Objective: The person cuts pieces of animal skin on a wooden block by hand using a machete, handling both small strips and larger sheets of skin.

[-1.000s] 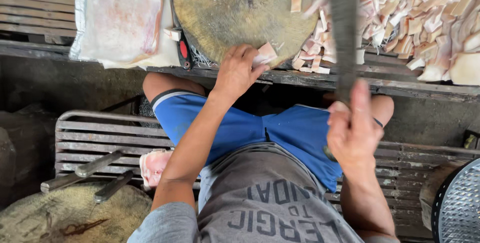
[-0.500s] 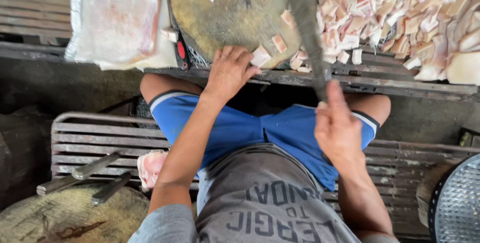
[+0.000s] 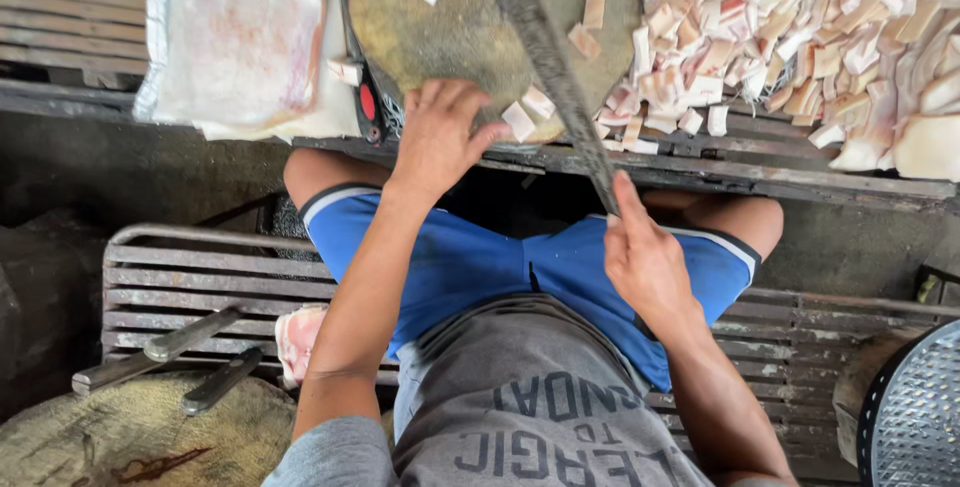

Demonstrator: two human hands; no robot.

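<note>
The knife [image 3: 548, 57] has swung from upright at the right of the block [image 3: 470, 27] to a slant across it, tip now up and left over the wood. The right hand [image 3: 645, 257] has dropped lower, fist wrapped around the handle with the forefinger laid along it. The left hand [image 3: 440, 137] stays at the block's near edge, fingers curled, thumb beside a cut piece [image 3: 518, 121]. The blade is long, dark and narrow. The pieces are pale squares, some pinkish, with a heap [image 3: 800, 37] at the right.
</note>
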